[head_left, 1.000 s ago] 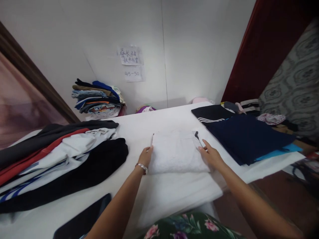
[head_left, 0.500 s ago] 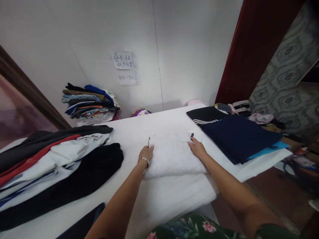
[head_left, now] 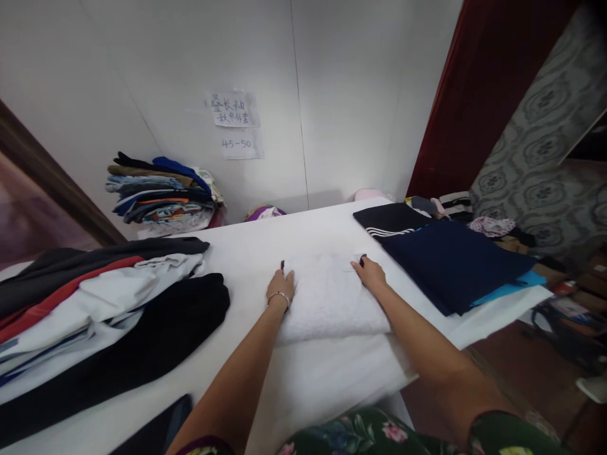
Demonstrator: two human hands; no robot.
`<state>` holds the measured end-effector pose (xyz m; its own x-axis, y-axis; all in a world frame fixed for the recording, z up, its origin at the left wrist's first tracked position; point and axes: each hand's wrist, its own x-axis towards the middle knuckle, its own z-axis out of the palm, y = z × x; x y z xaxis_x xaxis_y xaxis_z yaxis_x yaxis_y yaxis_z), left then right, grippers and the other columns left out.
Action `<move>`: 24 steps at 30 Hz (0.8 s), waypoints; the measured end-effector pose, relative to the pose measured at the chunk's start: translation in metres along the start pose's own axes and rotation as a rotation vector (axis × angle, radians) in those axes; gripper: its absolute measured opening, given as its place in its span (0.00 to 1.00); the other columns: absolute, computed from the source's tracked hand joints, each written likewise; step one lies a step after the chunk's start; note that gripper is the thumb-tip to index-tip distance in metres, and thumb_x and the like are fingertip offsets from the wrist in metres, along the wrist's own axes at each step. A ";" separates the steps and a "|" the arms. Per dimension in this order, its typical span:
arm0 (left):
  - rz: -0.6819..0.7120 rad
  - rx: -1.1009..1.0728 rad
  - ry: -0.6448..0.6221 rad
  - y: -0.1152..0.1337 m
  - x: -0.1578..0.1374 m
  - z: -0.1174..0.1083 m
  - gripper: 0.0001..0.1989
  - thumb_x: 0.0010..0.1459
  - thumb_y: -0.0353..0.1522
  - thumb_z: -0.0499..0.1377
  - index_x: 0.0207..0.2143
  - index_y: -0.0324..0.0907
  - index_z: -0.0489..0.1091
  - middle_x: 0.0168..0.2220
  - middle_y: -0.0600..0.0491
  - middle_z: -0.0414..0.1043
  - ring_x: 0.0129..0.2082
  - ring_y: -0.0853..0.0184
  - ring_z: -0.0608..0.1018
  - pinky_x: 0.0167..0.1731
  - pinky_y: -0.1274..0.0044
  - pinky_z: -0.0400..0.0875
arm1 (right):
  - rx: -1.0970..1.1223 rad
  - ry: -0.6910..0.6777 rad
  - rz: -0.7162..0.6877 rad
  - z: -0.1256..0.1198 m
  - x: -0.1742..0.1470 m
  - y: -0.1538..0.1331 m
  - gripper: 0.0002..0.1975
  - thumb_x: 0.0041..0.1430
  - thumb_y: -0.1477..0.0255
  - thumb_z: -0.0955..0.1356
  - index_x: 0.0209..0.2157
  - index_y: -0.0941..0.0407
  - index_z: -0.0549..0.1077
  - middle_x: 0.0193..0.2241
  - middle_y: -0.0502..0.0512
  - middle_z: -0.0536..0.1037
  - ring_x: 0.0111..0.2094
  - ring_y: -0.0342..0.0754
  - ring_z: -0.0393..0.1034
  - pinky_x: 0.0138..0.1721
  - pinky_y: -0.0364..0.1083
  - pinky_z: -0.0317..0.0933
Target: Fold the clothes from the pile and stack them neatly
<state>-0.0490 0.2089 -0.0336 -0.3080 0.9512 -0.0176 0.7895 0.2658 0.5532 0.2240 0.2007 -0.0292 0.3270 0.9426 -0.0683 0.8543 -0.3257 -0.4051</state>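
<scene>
A white folded garment (head_left: 332, 300) lies flat on the white table in front of me; its exact kind I cannot make out. My left hand (head_left: 281, 289), with a bracelet at the wrist, grips its left edge near the far corner, thumb on top. At the far right corner my right hand (head_left: 370, 273) pinches the cloth. Small dark bits show beside both hands at those corners. Closer to my body, more white cloth hangs over the table's front edge.
Unfolded dark, red and white clothes (head_left: 109, 297) are heaped at the left. Folded navy and black garments (head_left: 455, 259) lie at the right. A stack of folded clothes (head_left: 164, 193) stands at the back left, below paper notes (head_left: 236, 120) on the wall.
My right hand has shifted slightly left along the far corner of the white garment. My left hand keeps its hold. The view has tilted a little.
</scene>
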 end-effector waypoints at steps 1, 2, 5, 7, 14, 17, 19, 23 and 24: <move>0.011 0.003 0.006 0.000 -0.002 -0.001 0.20 0.59 0.43 0.52 0.49 0.41 0.68 0.47 0.43 0.75 0.47 0.58 0.75 0.44 0.72 0.67 | -0.007 0.011 -0.014 0.001 -0.002 0.001 0.24 0.61 0.53 0.58 0.45 0.56 0.71 0.42 0.63 0.77 0.44 0.56 0.70 0.38 0.47 0.59; 0.023 0.005 0.013 0.000 -0.003 -0.002 0.21 0.60 0.43 0.50 0.50 0.42 0.67 0.48 0.44 0.74 0.48 0.58 0.75 0.44 0.72 0.67 | -0.013 0.030 -0.029 0.002 -0.003 0.002 0.23 0.61 0.53 0.58 0.45 0.55 0.71 0.40 0.61 0.77 0.43 0.55 0.71 0.37 0.47 0.59; 0.040 0.010 0.037 0.000 -0.003 -0.005 0.22 0.63 0.44 0.46 0.53 0.43 0.63 0.52 0.44 0.71 0.51 0.58 0.73 0.46 0.71 0.66 | -0.021 0.125 -0.062 0.003 -0.006 0.006 0.22 0.62 0.55 0.58 0.48 0.52 0.69 0.38 0.58 0.78 0.41 0.53 0.71 0.35 0.46 0.57; 0.022 0.020 0.013 -0.001 -0.001 -0.005 0.22 0.62 0.44 0.46 0.52 0.42 0.64 0.50 0.43 0.72 0.49 0.58 0.74 0.45 0.71 0.67 | -0.018 0.168 -0.062 0.004 -0.006 0.008 0.21 0.61 0.55 0.59 0.50 0.52 0.68 0.37 0.57 0.78 0.40 0.53 0.71 0.34 0.45 0.57; -0.010 0.046 -0.062 -0.006 0.003 0.000 0.20 0.61 0.44 0.48 0.48 0.42 0.66 0.46 0.44 0.75 0.45 0.58 0.76 0.42 0.72 0.68 | 0.036 0.102 -0.073 0.001 -0.001 0.007 0.17 0.58 0.55 0.62 0.34 0.53 0.73 0.30 0.56 0.77 0.35 0.51 0.70 0.30 0.44 0.53; -0.008 0.051 -0.058 -0.006 0.000 0.000 0.20 0.62 0.44 0.48 0.49 0.42 0.66 0.47 0.43 0.74 0.47 0.58 0.76 0.42 0.72 0.67 | 0.322 0.074 -0.068 -0.004 0.002 0.007 0.14 0.52 0.58 0.67 0.25 0.54 0.71 0.24 0.52 0.73 0.32 0.49 0.67 0.29 0.43 0.51; -0.007 0.056 -0.055 -0.005 -0.002 -0.001 0.20 0.62 0.43 0.47 0.49 0.42 0.65 0.47 0.43 0.74 0.46 0.57 0.76 0.42 0.71 0.68 | 0.529 0.028 -0.055 -0.007 0.003 0.006 0.13 0.48 0.61 0.69 0.20 0.54 0.68 0.19 0.49 0.70 0.29 0.47 0.65 0.28 0.42 0.51; 0.009 0.062 -0.042 -0.003 -0.007 -0.002 0.19 0.62 0.43 0.46 0.48 0.43 0.65 0.46 0.43 0.74 0.46 0.57 0.76 0.41 0.70 0.68 | 0.753 -0.115 -0.029 -0.012 0.002 0.006 0.13 0.48 0.61 0.69 0.20 0.55 0.67 0.16 0.47 0.68 0.24 0.46 0.64 0.25 0.42 0.55; 0.015 0.064 -0.038 -0.003 -0.007 -0.002 0.19 0.62 0.43 0.46 0.48 0.43 0.65 0.46 0.43 0.74 0.46 0.57 0.76 0.41 0.70 0.68 | 0.832 -0.172 -0.016 -0.014 0.002 0.006 0.13 0.48 0.60 0.69 0.22 0.55 0.68 0.17 0.48 0.70 0.23 0.46 0.65 0.25 0.43 0.58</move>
<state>-0.0502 0.2007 -0.0331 -0.2767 0.9600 -0.0421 0.8266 0.2601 0.4990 0.2355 0.1998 -0.0188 0.1942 0.9667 -0.1669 0.2607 -0.2149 -0.9412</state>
